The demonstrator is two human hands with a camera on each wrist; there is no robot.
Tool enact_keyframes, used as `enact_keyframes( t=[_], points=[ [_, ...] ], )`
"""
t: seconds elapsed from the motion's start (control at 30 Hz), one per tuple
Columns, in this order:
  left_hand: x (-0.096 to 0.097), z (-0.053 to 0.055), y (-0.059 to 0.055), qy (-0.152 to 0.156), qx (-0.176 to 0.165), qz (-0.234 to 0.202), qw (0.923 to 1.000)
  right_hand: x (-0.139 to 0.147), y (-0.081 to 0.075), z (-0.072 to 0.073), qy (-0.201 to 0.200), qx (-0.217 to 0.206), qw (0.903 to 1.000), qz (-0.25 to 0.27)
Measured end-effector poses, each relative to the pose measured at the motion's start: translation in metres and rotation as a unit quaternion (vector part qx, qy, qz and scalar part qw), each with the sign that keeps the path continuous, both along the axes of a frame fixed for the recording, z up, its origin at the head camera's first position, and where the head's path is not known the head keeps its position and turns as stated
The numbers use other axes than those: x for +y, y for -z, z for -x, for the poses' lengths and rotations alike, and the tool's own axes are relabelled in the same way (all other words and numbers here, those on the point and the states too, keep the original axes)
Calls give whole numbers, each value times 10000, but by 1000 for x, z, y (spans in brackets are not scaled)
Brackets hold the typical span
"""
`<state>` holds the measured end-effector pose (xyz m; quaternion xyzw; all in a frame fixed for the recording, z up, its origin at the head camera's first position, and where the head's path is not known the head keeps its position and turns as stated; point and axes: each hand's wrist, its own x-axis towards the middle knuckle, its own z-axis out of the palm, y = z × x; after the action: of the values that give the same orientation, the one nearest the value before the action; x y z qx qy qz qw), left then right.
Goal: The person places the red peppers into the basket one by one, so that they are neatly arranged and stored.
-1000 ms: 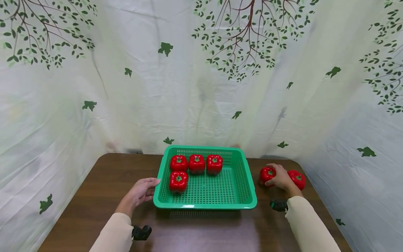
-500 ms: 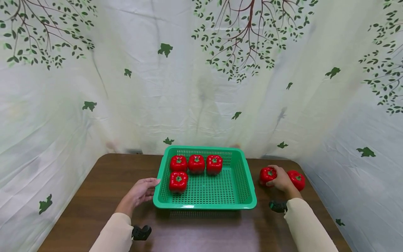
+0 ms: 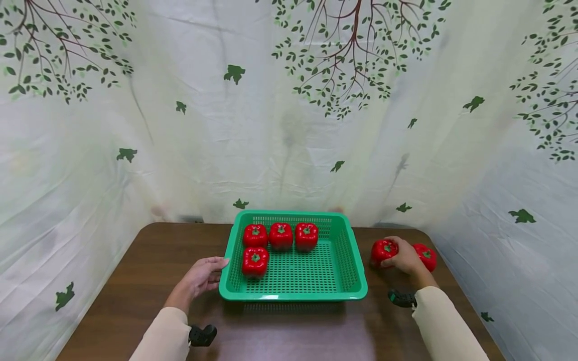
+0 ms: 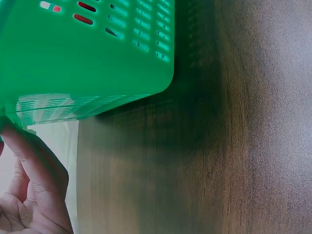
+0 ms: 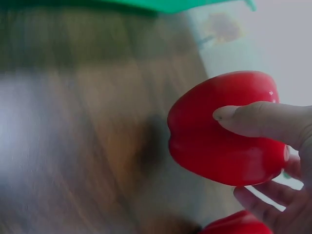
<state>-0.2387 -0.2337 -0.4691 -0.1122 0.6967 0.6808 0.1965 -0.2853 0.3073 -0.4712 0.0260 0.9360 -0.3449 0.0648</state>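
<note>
My right hand (image 3: 403, 255) grips a red bell pepper (image 3: 383, 252) at the right of the basket, with the thumb (image 5: 253, 119) across its side in the right wrist view. A second red bell pepper (image 3: 426, 257) lies just behind that hand, partly hidden by it. My left hand (image 3: 204, 276) holds the left rim of the green plastic basket (image 3: 298, 297), thumb on top and fingers below. Several red bell peppers stand in the basket: a row of three (image 3: 281, 236) along the back and one (image 3: 255, 262) in front at the left.
The basket sits mid-table on the brown wooden table (image 3: 180, 240). A pale cloth (image 3: 289, 130) with printed branches and leaves hangs around the back and sides. A black wrist device (image 3: 202, 335) is on each forearm.
My right wrist has shifted very slightly while the hand keeps its grip on the bell pepper. The left hand and the basket stay in place.
</note>
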Motion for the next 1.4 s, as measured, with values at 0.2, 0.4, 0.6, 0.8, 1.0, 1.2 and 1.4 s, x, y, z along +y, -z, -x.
enact_keyframes(
  t=[0.2, 0.4, 0.6, 0.8, 1.0, 1.2, 1.4],
  points=[
    [1, -2, 0, 33, 11, 22, 10000, -3, -7, -6, 19, 151, 9996, 218],
    [1, -1, 2, -7, 12, 33, 10000, -7, -17, -9, -231, 397, 9987, 209],
    [1, -2, 1, 22, 35, 7, 10000, -14, -30, -12, -444, 614, 9970, 143],
    [1, -1, 0, 4, 21, 71, 10000, -18, -40, -17, -552, 845, 9949, 7],
    [1, 0, 1, 31, 29, 65, 10000, -21, -46, -23, -658, 1047, 9923, -24],
    [1, 1, 1, 43, 22, 53, 10000, -27, -54, -26, -674, 1234, 9900, 56],
    [2, 0, 0, 69, 24, 99, 9999, -31, -63, -29, -602, 1271, 9899, 180]
  ],
)
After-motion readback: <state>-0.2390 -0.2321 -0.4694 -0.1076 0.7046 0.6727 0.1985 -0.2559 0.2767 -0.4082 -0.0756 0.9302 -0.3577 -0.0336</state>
